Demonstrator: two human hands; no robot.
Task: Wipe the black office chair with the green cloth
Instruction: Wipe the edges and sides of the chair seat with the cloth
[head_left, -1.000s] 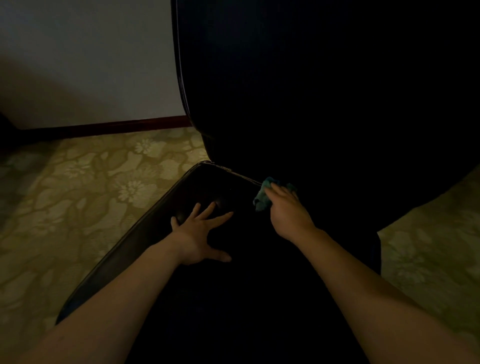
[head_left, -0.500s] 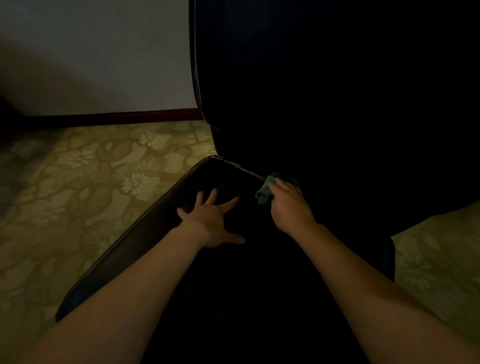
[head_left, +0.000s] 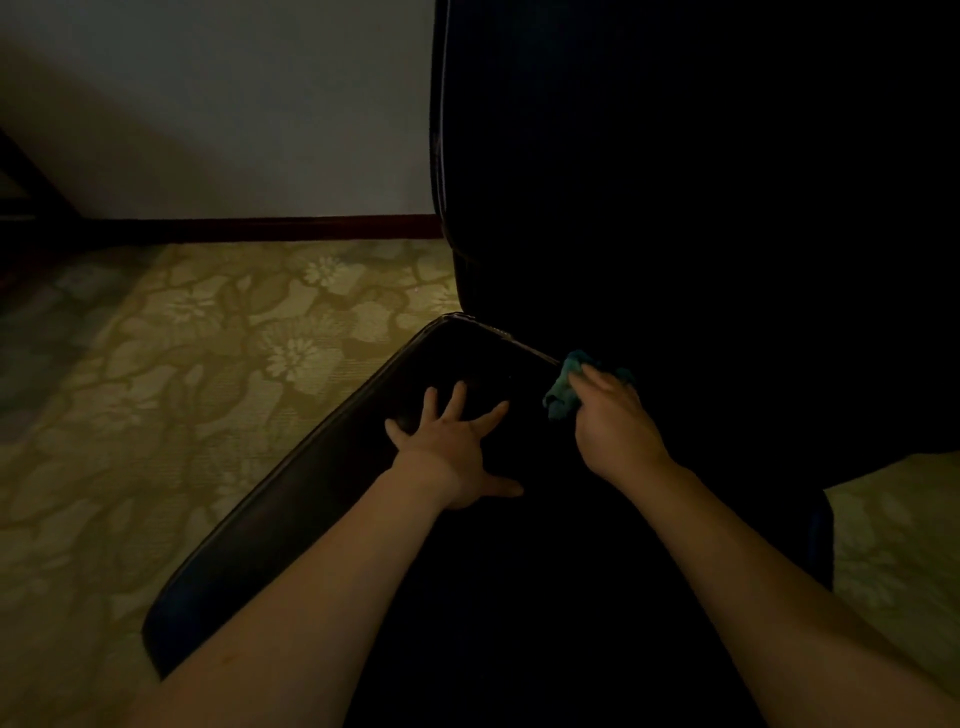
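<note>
While the black office chair (head_left: 597, 597) with its smooth, leather-like surface fills the middle and right of the view, its seat (head_left: 322, 499) reaches toward the camera and its tall backrest (head_left: 675, 182) stands upright behind the seat. A small bunched green cloth (head_left: 560, 391) lies on the chair at the line where seat and backrest meet, near the rear left corner of the seat. The right hand (head_left: 613, 428) holds this cloth with the fingers curled round it and keeps it against the chair. The left hand (head_left: 452, 449) rests flat on the seat, the fingers spread wide, just left of the cloth and apart from the right hand.

Left of the chair lies a yellow-green carpet (head_left: 208, 364) with pale flowers, and one patch of it also shows at the chair's right side. Behind the chair, on its left, stands a plain pale wall (head_left: 234, 104) with a dark red-brown baseboard (head_left: 285, 228) along its foot.
</note>
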